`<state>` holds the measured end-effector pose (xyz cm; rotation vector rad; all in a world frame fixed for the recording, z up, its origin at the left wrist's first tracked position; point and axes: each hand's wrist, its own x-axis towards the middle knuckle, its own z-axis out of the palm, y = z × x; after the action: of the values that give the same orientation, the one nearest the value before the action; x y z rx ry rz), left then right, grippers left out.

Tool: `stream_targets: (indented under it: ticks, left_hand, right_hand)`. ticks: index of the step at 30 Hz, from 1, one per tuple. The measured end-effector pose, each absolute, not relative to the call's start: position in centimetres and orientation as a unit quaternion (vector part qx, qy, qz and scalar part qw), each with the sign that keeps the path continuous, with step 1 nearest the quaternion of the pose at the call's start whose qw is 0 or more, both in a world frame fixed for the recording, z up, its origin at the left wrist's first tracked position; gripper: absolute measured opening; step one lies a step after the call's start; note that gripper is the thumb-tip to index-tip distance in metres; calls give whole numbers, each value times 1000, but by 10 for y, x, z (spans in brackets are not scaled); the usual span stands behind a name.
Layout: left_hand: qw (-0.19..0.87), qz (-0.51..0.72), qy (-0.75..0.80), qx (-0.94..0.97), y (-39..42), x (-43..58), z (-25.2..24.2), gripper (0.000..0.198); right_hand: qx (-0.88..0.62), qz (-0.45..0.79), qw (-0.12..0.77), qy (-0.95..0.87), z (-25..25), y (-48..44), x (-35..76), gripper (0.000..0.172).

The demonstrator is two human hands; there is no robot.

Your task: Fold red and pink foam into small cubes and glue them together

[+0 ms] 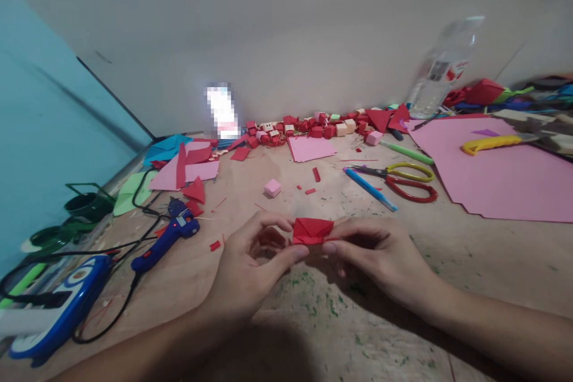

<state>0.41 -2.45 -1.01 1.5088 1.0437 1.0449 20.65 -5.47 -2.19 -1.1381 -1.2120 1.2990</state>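
A small folded red paper piece [312, 230] is held just above the worn wooden table [470, 256] at the middle of the view. My left hand [250, 268] pinches its left edge with thumb and fingertips. My right hand [376, 259] pinches its right edge, fingers pressed together. A single pink paper cube [272, 188] lies on the table a little beyond the hands. Further back, several red, pink and cream paper cubes [313, 126] are lined up along the wall.
Scissors with yellow and red handles [405, 181], a blue pen [369, 188] and a large pink sheet [501, 170] with a yellow cutter [492, 143] lie right. A blue glue gun [166, 237] with black cable lies left. A clear bottle [441, 71] stands at the back.
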Motion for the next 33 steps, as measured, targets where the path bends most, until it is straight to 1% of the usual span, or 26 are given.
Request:
stream_targets:
  ticks: [2, 3, 7, 13, 16, 21, 23, 26, 28, 30, 33]
  left_hand:
    - [478, 419, 411, 654, -23, 2, -10, 7]
    - [474, 413, 404, 665, -22, 2, -9, 4]
    - [466, 415, 412, 664, -21, 2, -9, 6]
    - [500, 423, 449, 608, -24, 8, -10, 4]
    - [517, 421, 455, 590, -24, 9, -10, 9]
    - [630, 368, 439, 525, -22, 10, -9, 31]
    - [658, 334, 428, 521, -23, 11, -8, 27]
    - [653, 333, 430, 527, -23, 12, -6, 18]
    - [644, 348, 435, 525, -23, 12, -5, 16]
    - [641, 354, 437, 523, -23, 11, -5, 16]
    - [637, 350, 442, 526, -24, 10, -7, 15]
  right_hand:
    - [-458, 532, 504, -503, -22, -54, 207, 14]
    - [-453, 529, 508, -507, -21, -54, 207, 13]
    - [-447, 529, 514, -506, -22, -55, 207, 12]
    - [-480, 504, 511, -505, -22, -57, 205, 15]
    - [-485, 496, 512, -506, -21, -57, 205, 16]
    - [-475, 507, 504, -513, -20, -55, 207, 13]
    - [-475, 504, 499, -521, -20, -55, 207, 12]
    - [-471, 500, 497, -530, -19, -55, 207, 8]
    - [-465, 507, 508, -518, -18, -55, 206, 3]
    - [-460, 518, 524, -496, -17, -55, 205, 6]
    - [-473, 526, 519, -480, -15, -55, 204, 5]
